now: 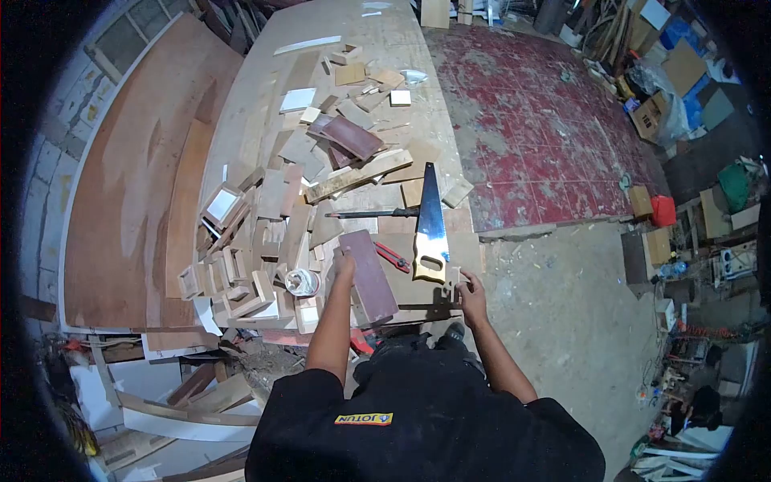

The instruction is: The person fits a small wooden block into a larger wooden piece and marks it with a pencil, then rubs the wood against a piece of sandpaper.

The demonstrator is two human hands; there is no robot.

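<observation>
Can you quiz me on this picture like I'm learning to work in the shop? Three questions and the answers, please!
1. True or false: the wooden handle of the handsaw is closer to the black shirt than the blade tip is.

2. What lies between the nearer maroon board and the handsaw?
A) a hammer
B) red pliers
C) a tape measure

3. Which grip is on the nearer maroon board?

Key: 1. True. 2. B. 3. The left grip.

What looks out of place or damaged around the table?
Wood offcuts lie jumbled at odd angles, mostly left of the saw, not sorted. The red floor right of the table is blotched with pale patches, perhaps worn.
</observation>
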